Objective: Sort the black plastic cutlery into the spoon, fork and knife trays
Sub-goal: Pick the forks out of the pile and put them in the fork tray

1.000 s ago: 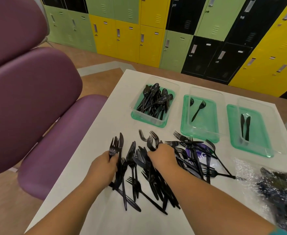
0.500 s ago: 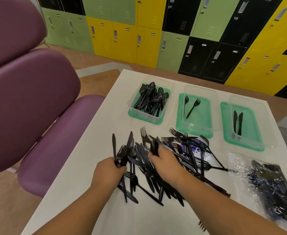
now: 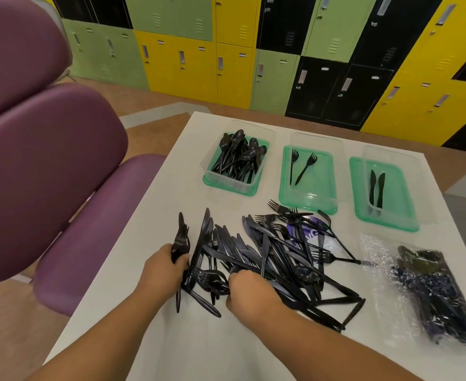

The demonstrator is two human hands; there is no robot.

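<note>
Mostly a tangled pile of black plastic cutlery [image 3: 267, 251] mid white surface [image 3: 171, 339], forks and knives overlapping, too tangled to count. Left hand [image 3: 163, 270] grips a small bunch of black pieces [image 3: 181, 243] at the pile's left edge, types unclear. Right hand [image 3: 249, 292] curls into the pile's near side, fingertips hidden, cannot tell what it holds. Purple printed packet [image 3: 309, 232] under the pile, letters look like "VG", rest covered. Behind: clear spoon tray on green lid [image 3: 207, 182] heaped, fork tray [image 3: 285, 193] with two forks, knife tray [image 3: 358, 210] with two knives. Crinkled clear bag [image 3: 424, 292] of more cutlery at right, contents blurred
</note>
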